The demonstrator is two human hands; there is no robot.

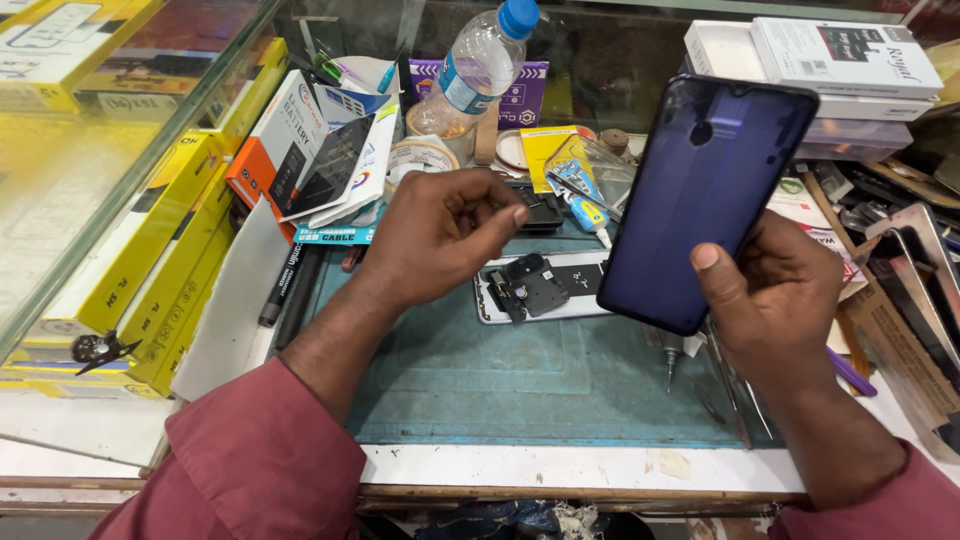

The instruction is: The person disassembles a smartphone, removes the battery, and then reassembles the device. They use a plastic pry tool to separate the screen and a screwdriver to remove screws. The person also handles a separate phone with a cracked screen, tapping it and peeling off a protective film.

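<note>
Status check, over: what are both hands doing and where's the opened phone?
Right hand holds dark blue back cover upright. Left hand pinched shut, contents too small to tell. Opened phone flat on teal mat, nothing covering it.

Along the left edge of the surface lie long yellow boxes (pixel 150 260), stacked lengthwise beside the glass case. Just behind them an orange and white box (pixel 268 150) leans at a tilt, with a white card pack (pixel 345 160) showing a dark panel propped against it. A slim blue packet (pixel 335 236) lies flat under these. At the back edge a purple box (pixel 525 95) stands behind a plastic bottle with a blue label (pixel 465 90). Near it lies a small yellow packet (pixel 550 150). In the far right corner flat white boxes (pixel 840 70) are stacked.
</note>
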